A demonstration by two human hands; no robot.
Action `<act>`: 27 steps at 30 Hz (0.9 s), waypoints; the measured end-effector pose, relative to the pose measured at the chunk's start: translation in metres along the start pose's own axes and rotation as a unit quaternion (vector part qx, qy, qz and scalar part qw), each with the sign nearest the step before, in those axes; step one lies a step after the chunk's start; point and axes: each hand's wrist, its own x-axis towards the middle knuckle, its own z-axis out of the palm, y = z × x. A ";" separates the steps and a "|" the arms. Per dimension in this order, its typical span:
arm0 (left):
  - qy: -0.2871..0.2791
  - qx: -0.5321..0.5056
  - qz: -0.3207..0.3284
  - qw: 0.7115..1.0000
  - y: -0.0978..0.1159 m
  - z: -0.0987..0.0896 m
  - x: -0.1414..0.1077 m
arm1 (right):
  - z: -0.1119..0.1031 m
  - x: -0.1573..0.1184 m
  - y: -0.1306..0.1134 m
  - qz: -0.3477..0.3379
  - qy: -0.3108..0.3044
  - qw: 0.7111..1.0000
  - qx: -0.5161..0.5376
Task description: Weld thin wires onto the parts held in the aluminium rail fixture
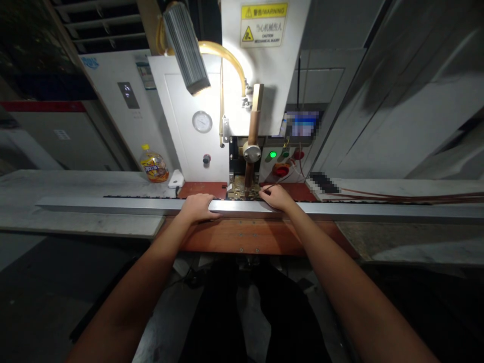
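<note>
A long silver metal bar lies crosswise in front of a white machine, with a dark, toothed-looking strip along its far edge. My left hand is wrapped over the bar, left of the machine's working spot. To the right, my right hand rests against the bar with its fingertips pinched. A thin wire runs down to those fingertips and seems to be held in them; its end is too small to see clearly. Between the hands, a copper-coloured rod reaches down to a brass fixture behind the bar.
A reddish-brown board with screws sits below the bar, between pale worktops. At the left stand a yellow-capped bottle and a small white device. Long brown rods or cables lie at the right. A grey lamp hangs above.
</note>
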 end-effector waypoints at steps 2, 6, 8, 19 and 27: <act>-0.004 -0.005 0.002 1.000 0.000 0.000 0.000 | 0.000 0.000 0.000 -0.002 -0.002 1.000 0.001; -0.009 -0.011 -0.007 1.000 0.000 -0.001 0.000 | 0.000 0.000 0.000 -0.010 -0.001 1.000 0.002; -0.011 -0.009 -0.009 1.000 0.001 -0.001 0.000 | 0.000 0.000 0.000 -0.009 0.000 1.000 0.000; -0.002 -0.010 0.002 1.000 -0.001 0.001 0.000 | -0.001 -0.001 -0.001 0.000 0.002 1.000 -0.007; 0.000 -0.013 -0.002 1.000 0.001 0.000 0.000 | -0.002 -0.002 -0.003 0.004 0.004 1.000 -0.006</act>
